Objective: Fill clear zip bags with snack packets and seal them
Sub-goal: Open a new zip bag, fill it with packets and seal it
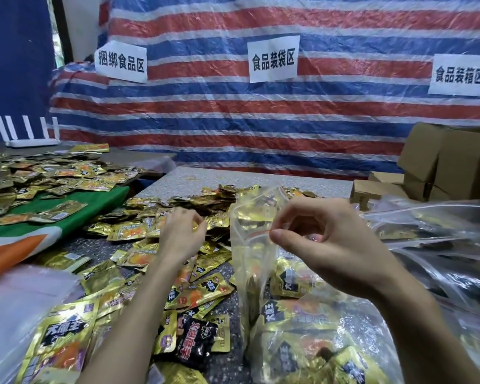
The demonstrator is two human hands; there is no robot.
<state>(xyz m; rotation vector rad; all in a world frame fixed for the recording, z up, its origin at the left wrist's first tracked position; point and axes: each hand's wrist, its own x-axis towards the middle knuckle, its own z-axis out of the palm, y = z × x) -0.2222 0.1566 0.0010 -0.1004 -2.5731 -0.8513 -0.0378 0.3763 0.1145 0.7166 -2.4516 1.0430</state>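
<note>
A clear zip bag [250, 261] stands upright in the centre, partly filled with gold snack packets at its bottom. My right hand [324, 242] pinches the bag's red zip strip at the top edge and holds the mouth up. My left hand [182, 234] reaches into the heap of gold snack packets [194, 206] on the table, fingers curled down over the packets; whether it grips one is hidden. One black packet [196, 345] lies among the gold ones near my left forearm.
More filled clear bags [438, 239] lie at the right. Cardboard boxes [449, 162] stand at the back right. A second packet heap [39, 178] covers a green and orange cloth [67, 225] at the left. Empty clear bags [17, 306] lie at the near left. A striped tarp wall stands behind.
</note>
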